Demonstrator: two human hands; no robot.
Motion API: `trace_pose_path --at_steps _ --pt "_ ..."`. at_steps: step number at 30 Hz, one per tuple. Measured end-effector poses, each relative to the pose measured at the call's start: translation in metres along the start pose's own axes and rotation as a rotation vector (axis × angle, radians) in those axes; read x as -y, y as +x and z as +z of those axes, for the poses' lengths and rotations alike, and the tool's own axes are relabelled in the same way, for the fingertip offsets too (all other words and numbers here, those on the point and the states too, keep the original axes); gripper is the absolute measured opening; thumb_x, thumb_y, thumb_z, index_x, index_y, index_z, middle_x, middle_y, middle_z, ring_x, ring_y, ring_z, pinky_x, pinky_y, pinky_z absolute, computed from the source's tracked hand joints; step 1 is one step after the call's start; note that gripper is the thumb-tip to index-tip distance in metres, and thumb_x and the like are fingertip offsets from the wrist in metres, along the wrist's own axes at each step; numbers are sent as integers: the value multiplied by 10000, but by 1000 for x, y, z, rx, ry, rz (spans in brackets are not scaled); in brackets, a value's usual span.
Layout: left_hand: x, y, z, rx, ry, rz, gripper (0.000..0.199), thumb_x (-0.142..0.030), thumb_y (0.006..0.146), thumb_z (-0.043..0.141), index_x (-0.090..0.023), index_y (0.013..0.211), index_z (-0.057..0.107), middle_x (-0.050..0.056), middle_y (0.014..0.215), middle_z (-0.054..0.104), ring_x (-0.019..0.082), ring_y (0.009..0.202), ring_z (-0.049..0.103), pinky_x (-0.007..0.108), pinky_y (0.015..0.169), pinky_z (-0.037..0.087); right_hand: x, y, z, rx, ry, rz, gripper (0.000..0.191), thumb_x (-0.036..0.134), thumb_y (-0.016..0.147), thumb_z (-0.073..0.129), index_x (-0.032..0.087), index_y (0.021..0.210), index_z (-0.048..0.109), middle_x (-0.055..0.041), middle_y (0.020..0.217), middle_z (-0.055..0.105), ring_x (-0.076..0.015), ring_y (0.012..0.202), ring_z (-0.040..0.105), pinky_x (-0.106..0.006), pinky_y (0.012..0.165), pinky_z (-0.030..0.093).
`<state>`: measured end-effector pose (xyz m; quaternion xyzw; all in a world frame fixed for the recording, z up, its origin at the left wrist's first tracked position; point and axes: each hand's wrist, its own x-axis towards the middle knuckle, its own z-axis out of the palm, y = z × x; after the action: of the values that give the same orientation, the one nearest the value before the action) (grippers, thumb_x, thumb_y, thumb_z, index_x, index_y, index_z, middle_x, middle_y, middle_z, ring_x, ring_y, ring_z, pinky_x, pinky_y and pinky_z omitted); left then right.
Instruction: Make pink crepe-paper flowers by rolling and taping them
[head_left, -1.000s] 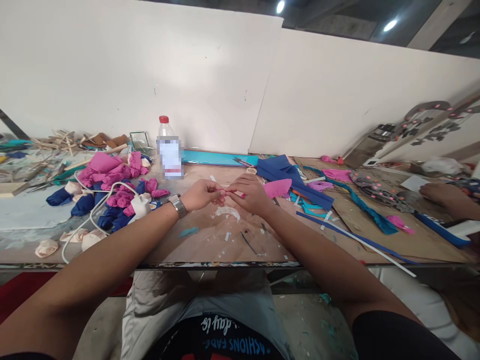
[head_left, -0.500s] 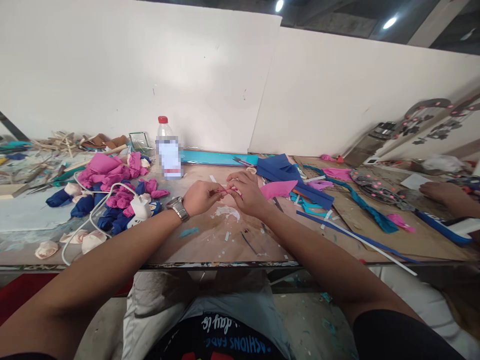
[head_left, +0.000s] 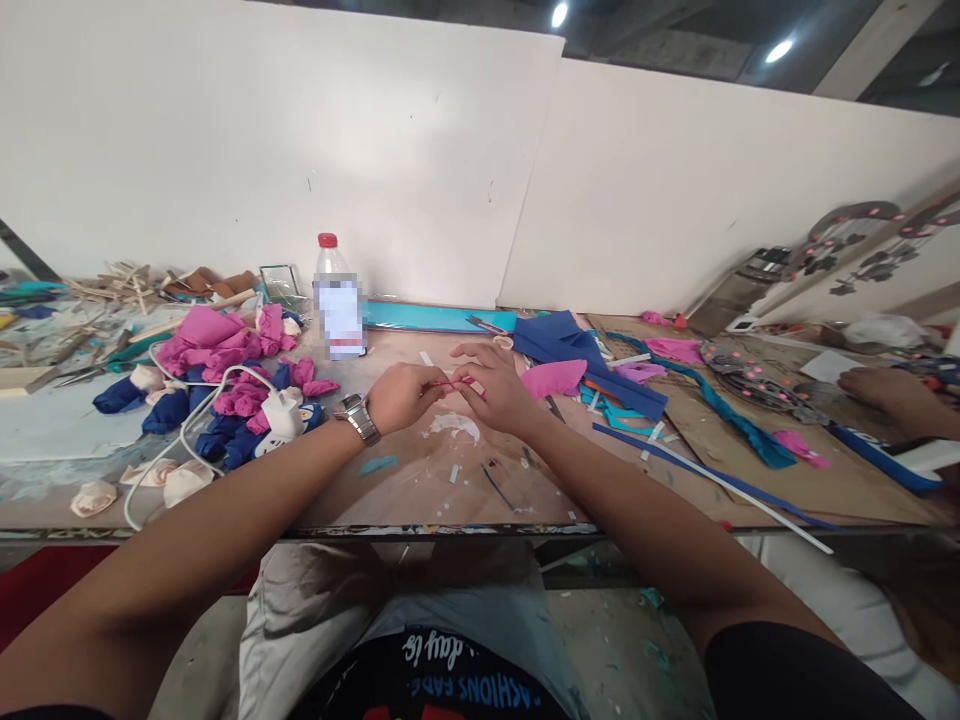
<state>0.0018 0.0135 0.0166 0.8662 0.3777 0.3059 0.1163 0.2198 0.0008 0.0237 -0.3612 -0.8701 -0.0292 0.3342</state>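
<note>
Near the middle of the table, my left hand (head_left: 407,397) and my right hand (head_left: 491,385) meet with their fingertips almost touching. Both pinch a pink strip (head_left: 556,378) of crepe-like paper or cloth. Between the fingertips it looks narrow and twisted, and its wide end sticks out to the right behind my right hand. The fingers hide the part in between. A metal watch (head_left: 358,418) is on my left wrist. Below my hands lies a whitish smear (head_left: 454,428) on the tabletop.
Pink and blue rosettes (head_left: 217,345) and a white power cable (head_left: 180,435) crowd the left. A bottle (head_left: 328,258) stands behind a phone (head_left: 341,318). To the right are blue strips (head_left: 559,335) and a white stick (head_left: 742,490). Another person's hand (head_left: 877,385) is at far right.
My hands stay in almost the same spot, still pinching the pink strip. Its free end at the right has drawn slightly inward toward my right hand.
</note>
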Motion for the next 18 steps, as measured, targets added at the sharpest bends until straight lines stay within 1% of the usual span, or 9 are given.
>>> trace_pose_path --at_steps 4,9,14,18 --pt "-1 0 -1 -2 36 4 253 -342 971 585 -200 816 726 28 727 719 172 668 617 278 623 327 -1 -1 3 -15 37 15 187 325 1000 519 215 913 644 -110 1296 650 -280 1197 569 -484 1047 358" --pt "0 0 -1 -4 -14 -25 206 -306 941 605 -211 818 740 19 745 741 167 680 638 275 641 355 -2 -1 2 -18 54 21 203 364 1005 541 226 935 672 -92 1249 671 -267 1172 578 -475 1055 352" --pt "-1 0 0 26 -51 -36 247 -325 941 589 -204 780 732 26 717 738 167 657 643 271 634 380 -1 0 1 -8 37 1 217 352 1006 528 223 906 670 -88 1221 680 -271 1158 554 -488 1060 342" --pt "0 0 0 46 -134 -58 277 -322 956 560 -190 777 725 30 733 757 156 644 647 263 644 414 -2 0 2 -44 48 27 242 376 1009 524 221 904 677 -90 1182 697 -271 1137 563 -490 1057 349"
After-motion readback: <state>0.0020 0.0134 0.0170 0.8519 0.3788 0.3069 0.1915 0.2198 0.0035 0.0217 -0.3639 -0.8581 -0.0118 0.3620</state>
